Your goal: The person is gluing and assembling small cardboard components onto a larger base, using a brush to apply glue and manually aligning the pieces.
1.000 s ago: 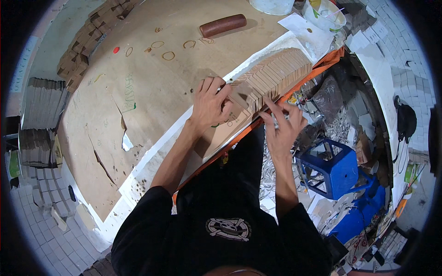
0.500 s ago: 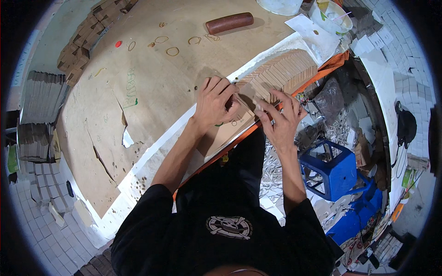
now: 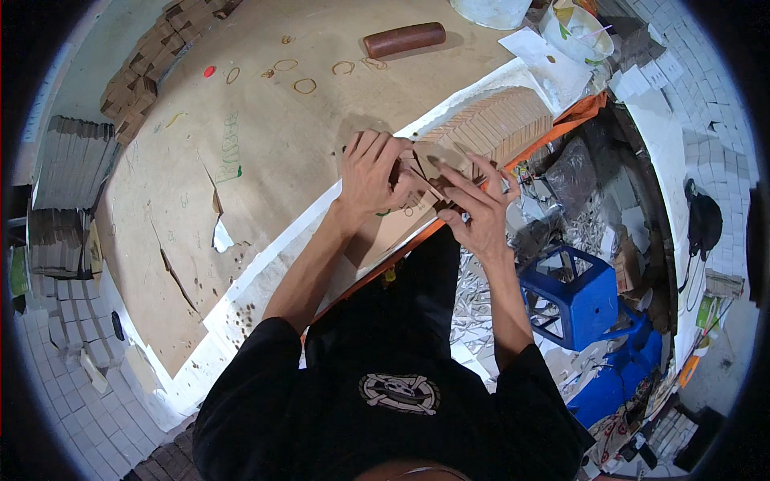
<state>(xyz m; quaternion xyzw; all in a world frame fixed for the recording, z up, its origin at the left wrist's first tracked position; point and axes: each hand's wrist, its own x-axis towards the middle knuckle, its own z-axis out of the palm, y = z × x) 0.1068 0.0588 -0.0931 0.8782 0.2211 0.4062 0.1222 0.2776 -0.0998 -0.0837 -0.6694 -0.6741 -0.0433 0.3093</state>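
Near the table's front edge, my left hand (image 3: 373, 175) is curled, its fingers and thumb closed on a small brown cardboard piece (image 3: 419, 186). My right hand (image 3: 483, 210) is at the piece's right side, thumb and a finger at its corner, the other fingers reaching across it. Much of the piece is hidden by my hands. Beneath it lies a flat brown board (image 3: 377, 244) with dark markings. Just beyond my right fingers, a fanned row of brown cardboard pieces (image 3: 505, 120) lies overlapped along the table edge.
A dark red-brown cylinder (image 3: 404, 39) and several rubber bands (image 3: 305, 86) lie on the paper-covered table (image 3: 273, 152). White buckets (image 3: 577, 36) stand at the far right. A blue stool (image 3: 571, 297) stands among paper scraps to my right. Stacked cardboard (image 3: 74, 164) is at left.
My right hand has shifted slightly left and toward me, its fingers now stretched farther over the piece. My left hand stays nearly in place. The view has moved a little.
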